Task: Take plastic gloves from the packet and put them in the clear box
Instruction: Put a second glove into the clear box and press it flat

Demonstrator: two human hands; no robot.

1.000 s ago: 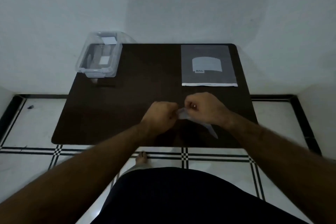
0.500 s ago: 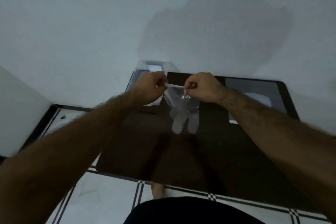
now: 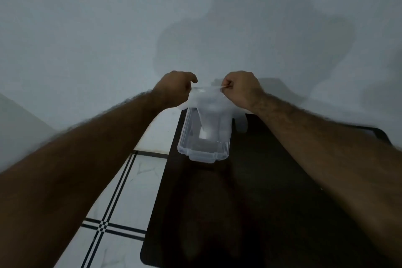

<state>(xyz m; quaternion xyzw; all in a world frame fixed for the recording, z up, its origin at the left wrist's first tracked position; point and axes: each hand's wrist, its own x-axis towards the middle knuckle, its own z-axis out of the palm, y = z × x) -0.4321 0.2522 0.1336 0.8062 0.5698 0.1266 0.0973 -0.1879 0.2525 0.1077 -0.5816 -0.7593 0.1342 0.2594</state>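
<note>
Left hand (image 3: 174, 88) & right hand (image 3: 240, 88), both pinched on plastic glove (image 3: 208, 111), hold it spread above clear box (image 3: 203, 150) at table (image 3: 250, 202) far-left corner, prob. for drop-in.

clear box (image 3: 203, 150): top open, glove (image 3: 210, 106) hanging over it | dark table (image 3: 250, 202) near side: bare | wall (image 3: 108, 28) close behind box

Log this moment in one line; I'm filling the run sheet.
left hand + right hand: holding glove | glove: above clear box | released: no
</note>
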